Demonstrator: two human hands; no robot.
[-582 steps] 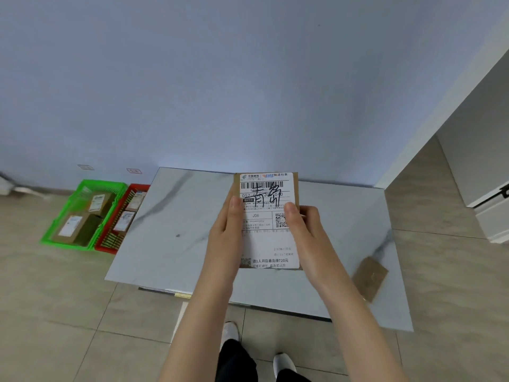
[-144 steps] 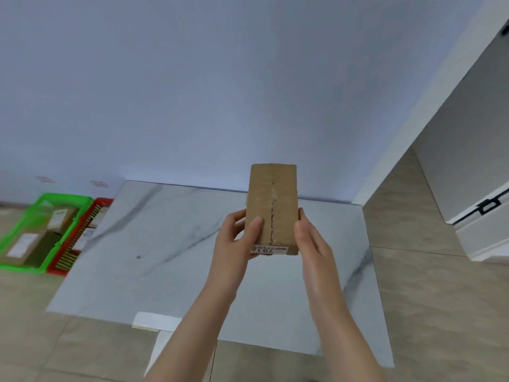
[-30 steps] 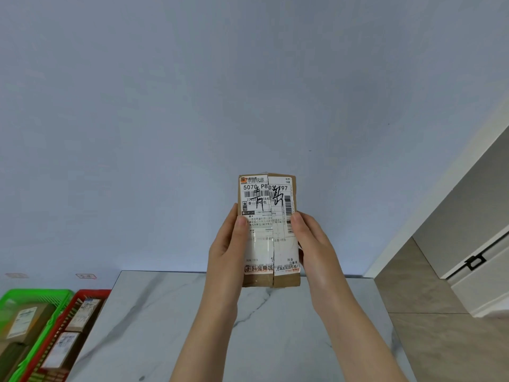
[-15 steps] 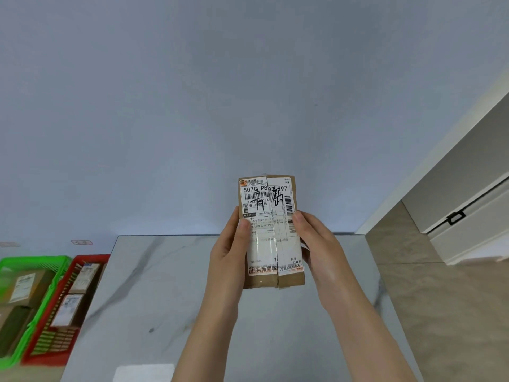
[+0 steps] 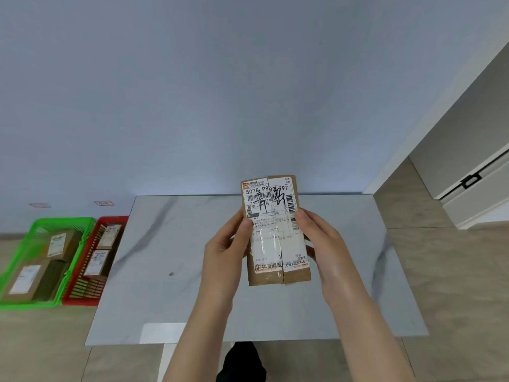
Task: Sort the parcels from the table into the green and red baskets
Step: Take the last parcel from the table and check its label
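I hold a brown cardboard parcel [image 5: 275, 232] upright above the marble table [image 5: 170, 260], its white shipping label with black handwriting facing me. My left hand [image 5: 225, 255] grips its left edge and my right hand [image 5: 322, 244] grips its right edge. On the floor left of the table stand the green basket [image 5: 41, 224] and, right beside it, the red basket [image 5: 91, 297]. Each basket holds labelled cardboard parcels.
A pale blue wall runs behind the table. A white cabinet [image 5: 473, 172] stands at the right over the tiled floor [image 5: 454, 271]. My legs and a shoe show below the table's near edge.
The view has tilted down, so more of the table and both baskets show. The parcel stays in both hands, label toward me, now lower over the table.
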